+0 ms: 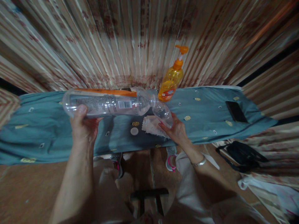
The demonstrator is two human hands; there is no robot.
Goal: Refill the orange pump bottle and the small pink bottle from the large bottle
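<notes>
My left hand (pixel 83 124) is wrapped round the base end of a large clear plastic bottle (pixel 109 104), which lies sideways in the air above the cloth with its neck to the right. Its label has an orange band and a barcode. My right hand (pixel 176 129) grips a small clear plastic container (pixel 164 113), tilted, its upper end against or right by the bottle's neck. Whether the two touch I cannot tell. Beneath the container lies a crumpled pale cloth (pixel 153 126). A round white disc, perhaps a cap (pixel 134 131), rests to the left of it.
Behind the container stands an orange pump bottle (pixel 170 82) of yellow liquid. A dark phone (pixel 235 111) lies at the right on the teal tablecloth (pixel 205 115). Pleated curtains (pixel 130 40) hang close behind. A black bag (pixel 243 155) is on the floor at right.
</notes>
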